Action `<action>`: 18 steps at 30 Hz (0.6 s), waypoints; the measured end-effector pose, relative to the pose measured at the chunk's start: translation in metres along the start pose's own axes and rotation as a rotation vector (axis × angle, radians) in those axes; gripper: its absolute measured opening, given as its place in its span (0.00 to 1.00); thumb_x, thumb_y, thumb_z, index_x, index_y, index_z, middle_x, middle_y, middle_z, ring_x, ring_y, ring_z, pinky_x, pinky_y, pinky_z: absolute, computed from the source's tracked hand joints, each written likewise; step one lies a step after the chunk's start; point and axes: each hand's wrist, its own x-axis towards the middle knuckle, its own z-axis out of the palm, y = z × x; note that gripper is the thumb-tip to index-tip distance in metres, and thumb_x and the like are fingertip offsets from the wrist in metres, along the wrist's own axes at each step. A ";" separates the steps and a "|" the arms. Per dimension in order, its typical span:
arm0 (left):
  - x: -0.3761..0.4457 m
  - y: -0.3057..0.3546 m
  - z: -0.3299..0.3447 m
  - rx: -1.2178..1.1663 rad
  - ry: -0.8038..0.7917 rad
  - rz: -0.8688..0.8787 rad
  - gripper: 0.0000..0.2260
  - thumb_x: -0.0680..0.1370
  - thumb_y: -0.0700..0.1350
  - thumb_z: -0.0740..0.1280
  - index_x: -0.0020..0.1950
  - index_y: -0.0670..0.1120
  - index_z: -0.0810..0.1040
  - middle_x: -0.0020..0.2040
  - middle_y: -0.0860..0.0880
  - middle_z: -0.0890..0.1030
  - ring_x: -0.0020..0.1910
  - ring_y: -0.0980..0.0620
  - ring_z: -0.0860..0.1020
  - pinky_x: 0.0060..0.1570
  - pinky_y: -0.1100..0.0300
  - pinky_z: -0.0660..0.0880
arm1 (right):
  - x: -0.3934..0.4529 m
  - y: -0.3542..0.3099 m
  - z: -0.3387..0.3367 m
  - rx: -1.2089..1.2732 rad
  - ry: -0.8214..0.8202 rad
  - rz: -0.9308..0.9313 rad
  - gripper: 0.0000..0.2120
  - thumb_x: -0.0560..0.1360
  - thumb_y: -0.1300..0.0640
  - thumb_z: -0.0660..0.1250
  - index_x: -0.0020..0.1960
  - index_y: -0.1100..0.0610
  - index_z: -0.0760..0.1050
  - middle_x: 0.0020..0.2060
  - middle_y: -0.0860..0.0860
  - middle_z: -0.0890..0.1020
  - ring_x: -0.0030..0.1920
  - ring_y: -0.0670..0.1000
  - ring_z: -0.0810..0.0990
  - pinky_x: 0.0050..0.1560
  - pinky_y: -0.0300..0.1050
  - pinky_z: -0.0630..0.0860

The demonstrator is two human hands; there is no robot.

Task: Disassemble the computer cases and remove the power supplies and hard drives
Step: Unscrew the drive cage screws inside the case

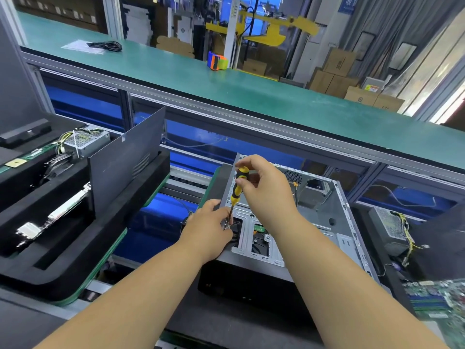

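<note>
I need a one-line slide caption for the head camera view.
Right hand turns a yellow screwdriver while left hand steadies its tip at the open computer case.

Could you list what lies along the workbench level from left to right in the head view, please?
Left power supply → upright dark side panel → left hand → screwdriver → open computer case → right power supply → green motherboard.
</note>
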 end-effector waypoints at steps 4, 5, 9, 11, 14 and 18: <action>0.000 0.001 -0.001 -0.006 -0.012 -0.012 0.09 0.76 0.50 0.66 0.53 0.62 0.73 0.73 0.59 0.60 0.67 0.46 0.67 0.64 0.45 0.71 | -0.001 0.000 0.002 -0.026 -0.031 -0.018 0.13 0.79 0.65 0.65 0.56 0.48 0.75 0.51 0.45 0.80 0.46 0.36 0.79 0.42 0.27 0.75; -0.001 0.000 -0.001 -0.007 -0.012 -0.010 0.08 0.76 0.50 0.66 0.53 0.62 0.72 0.73 0.59 0.60 0.66 0.46 0.67 0.64 0.45 0.71 | -0.002 0.001 0.003 -0.042 -0.022 -0.026 0.13 0.79 0.65 0.65 0.56 0.49 0.75 0.51 0.45 0.80 0.47 0.36 0.78 0.43 0.29 0.75; -0.001 0.001 -0.001 -0.015 -0.010 -0.005 0.08 0.76 0.49 0.66 0.50 0.62 0.71 0.73 0.59 0.61 0.66 0.46 0.67 0.64 0.45 0.71 | -0.005 0.004 0.007 -0.066 0.057 -0.082 0.08 0.77 0.58 0.69 0.53 0.48 0.76 0.47 0.39 0.78 0.49 0.39 0.77 0.51 0.37 0.76; -0.001 0.001 -0.001 -0.006 -0.012 -0.006 0.08 0.76 0.49 0.67 0.50 0.62 0.71 0.73 0.58 0.61 0.67 0.46 0.67 0.64 0.45 0.71 | -0.005 0.005 0.008 -0.115 0.096 -0.136 0.09 0.74 0.53 0.73 0.51 0.48 0.75 0.44 0.36 0.74 0.48 0.37 0.74 0.49 0.30 0.71; -0.001 0.001 -0.001 -0.015 -0.011 -0.007 0.08 0.76 0.49 0.67 0.49 0.62 0.71 0.74 0.58 0.60 0.67 0.47 0.67 0.64 0.45 0.71 | -0.004 0.005 0.010 -0.113 0.128 -0.123 0.09 0.74 0.55 0.75 0.50 0.48 0.76 0.43 0.38 0.72 0.43 0.41 0.74 0.45 0.32 0.72; 0.000 0.000 0.000 -0.020 -0.005 -0.002 0.08 0.76 0.49 0.67 0.48 0.62 0.72 0.73 0.59 0.61 0.66 0.47 0.68 0.64 0.45 0.71 | -0.001 0.003 0.007 -0.124 0.111 -0.084 0.08 0.74 0.58 0.73 0.50 0.48 0.78 0.44 0.41 0.75 0.41 0.44 0.76 0.44 0.37 0.74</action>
